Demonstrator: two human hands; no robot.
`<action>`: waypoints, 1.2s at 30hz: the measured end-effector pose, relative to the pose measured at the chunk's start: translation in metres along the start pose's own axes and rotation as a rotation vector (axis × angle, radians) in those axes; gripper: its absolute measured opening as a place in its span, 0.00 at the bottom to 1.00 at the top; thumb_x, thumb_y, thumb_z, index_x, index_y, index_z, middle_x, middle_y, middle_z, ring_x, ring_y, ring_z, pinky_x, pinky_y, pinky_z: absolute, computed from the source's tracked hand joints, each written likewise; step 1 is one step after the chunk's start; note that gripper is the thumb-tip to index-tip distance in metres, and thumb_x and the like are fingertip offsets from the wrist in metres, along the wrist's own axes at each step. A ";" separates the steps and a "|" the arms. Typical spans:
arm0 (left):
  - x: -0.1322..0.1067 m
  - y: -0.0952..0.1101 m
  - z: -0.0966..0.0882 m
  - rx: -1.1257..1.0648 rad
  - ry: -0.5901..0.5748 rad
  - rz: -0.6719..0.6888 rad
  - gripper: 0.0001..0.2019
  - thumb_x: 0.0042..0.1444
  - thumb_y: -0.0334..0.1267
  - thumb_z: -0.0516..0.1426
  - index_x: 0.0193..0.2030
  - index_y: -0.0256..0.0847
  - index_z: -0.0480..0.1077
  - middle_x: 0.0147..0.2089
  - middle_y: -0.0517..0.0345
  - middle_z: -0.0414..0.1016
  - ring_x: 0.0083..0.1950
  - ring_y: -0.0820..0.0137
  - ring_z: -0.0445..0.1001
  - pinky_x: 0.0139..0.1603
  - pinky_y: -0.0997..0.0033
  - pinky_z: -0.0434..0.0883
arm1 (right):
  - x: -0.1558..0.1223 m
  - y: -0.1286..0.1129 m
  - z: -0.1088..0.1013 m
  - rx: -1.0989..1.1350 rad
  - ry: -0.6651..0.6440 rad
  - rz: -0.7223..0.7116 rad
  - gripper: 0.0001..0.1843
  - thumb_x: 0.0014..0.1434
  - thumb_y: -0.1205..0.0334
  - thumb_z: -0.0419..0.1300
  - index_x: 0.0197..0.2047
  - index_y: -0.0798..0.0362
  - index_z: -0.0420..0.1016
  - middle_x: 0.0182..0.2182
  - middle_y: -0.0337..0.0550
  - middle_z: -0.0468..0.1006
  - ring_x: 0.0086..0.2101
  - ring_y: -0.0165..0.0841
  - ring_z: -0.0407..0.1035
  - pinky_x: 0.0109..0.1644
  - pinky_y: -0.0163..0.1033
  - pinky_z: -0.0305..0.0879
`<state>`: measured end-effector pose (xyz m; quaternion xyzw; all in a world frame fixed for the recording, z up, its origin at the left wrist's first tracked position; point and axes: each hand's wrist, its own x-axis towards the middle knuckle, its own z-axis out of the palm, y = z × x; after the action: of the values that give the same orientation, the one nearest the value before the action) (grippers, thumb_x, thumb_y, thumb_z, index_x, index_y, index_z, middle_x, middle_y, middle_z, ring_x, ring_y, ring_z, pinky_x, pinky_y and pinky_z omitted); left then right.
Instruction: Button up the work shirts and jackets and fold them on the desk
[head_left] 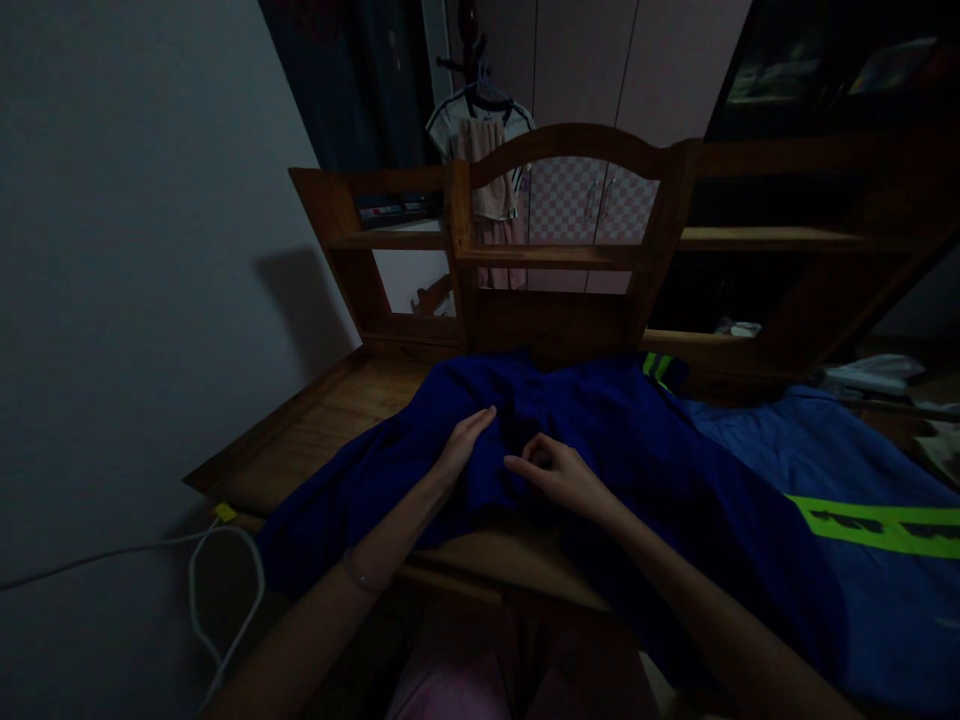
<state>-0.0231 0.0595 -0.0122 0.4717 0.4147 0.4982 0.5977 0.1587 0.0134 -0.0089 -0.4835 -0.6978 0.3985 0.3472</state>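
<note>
A dark blue long-sleeved garment (630,420) with yellow-green stripes near one end lies spread and rumpled over the wooden desk top. My left hand (466,440) rests on its middle, fingers stretched out together and nothing visible in them. Close by on the right, my right hand (562,475) is over the cloth with its fingers curled toward the thumb in a ring. Whether anything is pinched there is too dark to make out. A lighter blue garment (795,450) with a wide yellow-green band lies at the right, partly under the dark one.
A wooden shelf unit (555,257) stands along the back of the desk (337,410). At the left is a wall (150,250), with a white cable (255,560) hanging by the desk's corner. Behind, clothes hang on a rack (480,120). White items (874,372) lie at far right.
</note>
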 end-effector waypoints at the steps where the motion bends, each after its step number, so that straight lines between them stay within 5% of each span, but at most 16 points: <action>1: -0.002 0.000 0.002 -0.006 -0.026 -0.001 0.24 0.49 0.56 0.59 0.43 0.37 0.72 0.40 0.53 0.76 0.38 0.67 0.73 0.40 0.70 0.68 | 0.001 0.004 0.002 0.015 -0.006 0.061 0.24 0.53 0.37 0.57 0.34 0.53 0.70 0.20 0.36 0.73 0.18 0.26 0.65 0.19 0.29 0.56; 7: -0.019 0.013 0.011 -0.033 -0.157 -0.056 0.21 0.52 0.53 0.59 0.44 0.37 0.73 0.38 0.54 0.77 0.35 0.68 0.74 0.39 0.70 0.68 | 0.006 0.020 0.012 0.169 -0.216 0.272 0.28 0.54 0.34 0.52 0.30 0.54 0.68 0.14 0.38 0.72 0.08 0.26 0.58 0.10 0.30 0.48; 11: -0.024 0.015 0.015 -0.064 -0.255 -0.127 0.22 0.52 0.52 0.59 0.46 0.37 0.73 0.39 0.52 0.77 0.36 0.66 0.75 0.40 0.67 0.70 | 0.007 0.020 0.015 0.267 -0.267 0.258 0.21 0.57 0.44 0.53 0.31 0.55 0.68 0.14 0.37 0.73 0.07 0.25 0.57 0.09 0.29 0.46; 16: -0.014 0.008 0.007 -0.002 -0.183 -0.093 0.21 0.51 0.53 0.59 0.42 0.36 0.73 0.33 0.55 0.75 0.32 0.69 0.73 0.35 0.70 0.69 | 0.007 0.013 0.012 0.355 -0.284 0.256 0.11 0.53 0.58 0.56 0.24 0.54 0.64 0.16 0.37 0.74 0.09 0.24 0.59 0.11 0.28 0.51; 20: -0.019 0.027 -0.005 0.342 -0.030 0.141 0.16 0.50 0.51 0.60 0.34 0.38 0.72 0.32 0.58 0.72 0.32 0.70 0.72 0.34 0.72 0.68 | 0.005 0.004 0.000 0.463 -0.280 0.255 0.12 0.52 0.56 0.57 0.24 0.54 0.62 0.20 0.38 0.76 0.14 0.25 0.64 0.17 0.29 0.59; 23: -0.049 0.048 0.003 0.612 0.142 0.454 0.13 0.53 0.44 0.60 0.43 0.42 0.71 0.44 0.55 0.72 0.44 0.67 0.72 0.46 0.68 0.69 | 0.002 -0.002 -0.008 0.596 -0.245 0.216 0.12 0.52 0.55 0.59 0.26 0.55 0.63 0.24 0.42 0.78 0.16 0.25 0.66 0.21 0.30 0.60; 25: -0.073 0.052 0.015 0.774 0.141 0.597 0.14 0.54 0.42 0.60 0.48 0.45 0.70 0.50 0.54 0.70 0.51 0.65 0.70 0.53 0.65 0.66 | 0.000 -0.005 -0.010 0.643 -0.210 0.193 0.13 0.52 0.55 0.59 0.26 0.55 0.64 0.24 0.41 0.77 0.16 0.24 0.65 0.21 0.30 0.60; 29: -0.100 0.029 0.036 0.955 0.084 0.639 0.16 0.52 0.41 0.62 0.49 0.47 0.71 0.47 0.54 0.72 0.50 0.62 0.70 0.52 0.63 0.67 | 0.000 -0.007 -0.012 0.714 -0.176 0.172 0.13 0.51 0.54 0.61 0.28 0.54 0.65 0.23 0.38 0.75 0.17 0.25 0.64 0.23 0.31 0.60; 36: -0.086 -0.005 0.032 0.785 0.201 0.484 0.09 0.56 0.39 0.59 0.43 0.47 0.76 0.42 0.58 0.77 0.39 0.68 0.75 0.39 0.72 0.71 | 0.001 -0.002 -0.013 0.710 -0.145 0.172 0.14 0.50 0.54 0.63 0.26 0.55 0.66 0.23 0.39 0.73 0.20 0.25 0.64 0.25 0.31 0.61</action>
<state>-0.0045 -0.0305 -0.0077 0.6947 0.5057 0.4718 0.1978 0.1684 0.0168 -0.0013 -0.3605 -0.4958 0.6766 0.4080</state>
